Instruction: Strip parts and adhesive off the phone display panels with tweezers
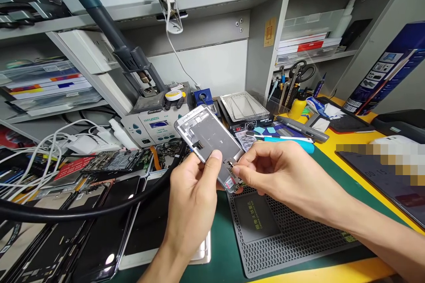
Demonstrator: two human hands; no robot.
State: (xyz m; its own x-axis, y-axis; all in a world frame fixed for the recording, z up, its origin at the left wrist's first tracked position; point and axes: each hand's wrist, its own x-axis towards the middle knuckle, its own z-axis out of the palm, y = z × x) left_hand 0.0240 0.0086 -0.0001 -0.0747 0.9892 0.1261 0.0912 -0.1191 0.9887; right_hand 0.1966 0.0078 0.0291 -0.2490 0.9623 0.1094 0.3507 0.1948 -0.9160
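A phone screen is tilted in front of me, its grey metal back toward me. My left hand grips its lower left edge, the thumb pressed on the back plate and the fingers underneath. A short dark flex connector stands out at the screen's left side. My right hand is closed in a pinch at the lower right edge, thumb and forefinger beside a small dark piece. What lies between those fingertips is too small to name. A red-and-white QR sticker shows near the screen's lower end.
Below the hands lies a black honeycomb mat on a green work surface. Phones and tablet parts crowd the left, crossed by a black hose. Behind stand a soldering station and a heating plate. A screwdriver lies right.
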